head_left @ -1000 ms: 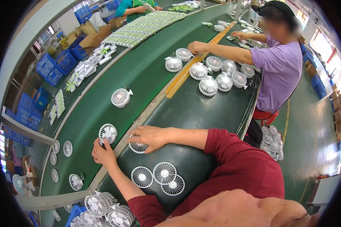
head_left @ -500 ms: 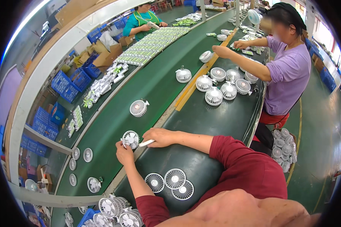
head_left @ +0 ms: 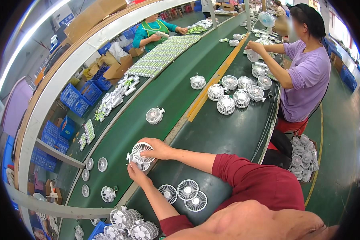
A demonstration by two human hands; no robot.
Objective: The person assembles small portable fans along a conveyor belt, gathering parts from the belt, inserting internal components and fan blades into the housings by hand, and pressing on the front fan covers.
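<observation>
My left hand (head_left: 137, 173) grips a white fan head (head_left: 143, 165) from below, its fingers closed around the rim. Over that fan head, my right hand (head_left: 159, 149) holds a round white grille cover (head_left: 140, 149), thumb on the cover's face. The cover overlaps the fan head; whether they touch is hard to tell. Both hands are above the edge between the green conveyor belt and the dark worktop. Near my left forearm lie three loose grille covers (head_left: 188, 189) on the worktop, two of them overlapping.
Several fan heads (head_left: 226, 104) stand on the right worktop. Others ride the green belt (head_left: 176, 108), with small round covers (head_left: 102, 164) at its left. Stacked fan heads (head_left: 122, 219) are at lower left. A co-worker in purple (head_left: 308, 76) sits right; another in green (head_left: 154, 34) works across.
My right hand has moved left and turned the grille cover, seen edge-on before, so it now overlaps the fan head. The view has shifted slightly. The purple-clad co-worker's hands have moved.
</observation>
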